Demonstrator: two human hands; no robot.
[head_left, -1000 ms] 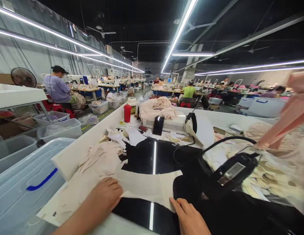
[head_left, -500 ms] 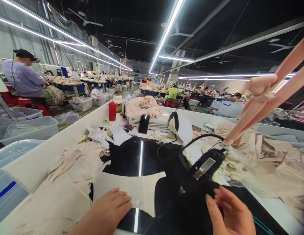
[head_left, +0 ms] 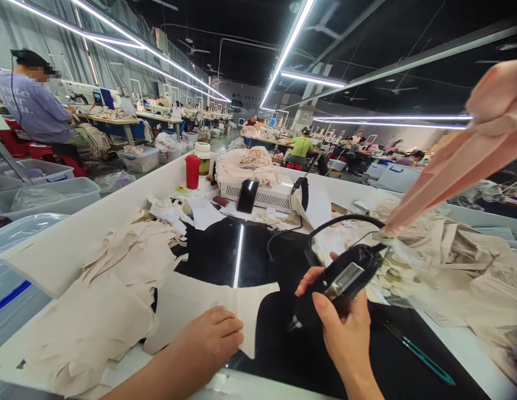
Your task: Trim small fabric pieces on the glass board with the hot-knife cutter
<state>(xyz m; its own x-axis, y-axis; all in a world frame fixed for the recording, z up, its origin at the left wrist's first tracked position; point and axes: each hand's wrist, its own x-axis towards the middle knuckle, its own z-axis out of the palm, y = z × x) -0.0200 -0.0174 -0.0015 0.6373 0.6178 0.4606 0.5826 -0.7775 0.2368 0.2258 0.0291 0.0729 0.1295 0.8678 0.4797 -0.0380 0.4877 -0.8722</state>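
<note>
My left hand [head_left: 214,344] lies flat on a cut piece of cream fabric [head_left: 192,297], fingers stretched together over its right half. Beneath the fabric is a glossy black work surface [head_left: 208,250]. My right hand [head_left: 346,333] is wrapped round a black handheld tool [head_left: 342,278] with a metal plate on its side, thumb on the near side and fingertips showing beyond it. The tool tilts down to the left, its small metal tip near the black surface, right of the fabric. A knotted pink fabric strap [head_left: 442,166] runs up from its top end.
Stacked cream pieces [head_left: 95,311] lie at the left. More fabric [head_left: 471,266] is heaped at the right, near thin teal tweezers [head_left: 425,355]. At the back are a white vented box [head_left: 258,194], a phone [head_left: 247,195] and a red container [head_left: 192,171]. People sit at sewing machines beyond.
My right hand has moved left and forward and closed round the black tool. My left hand has slid right on the fabric. The head view has shifted slightly.
</note>
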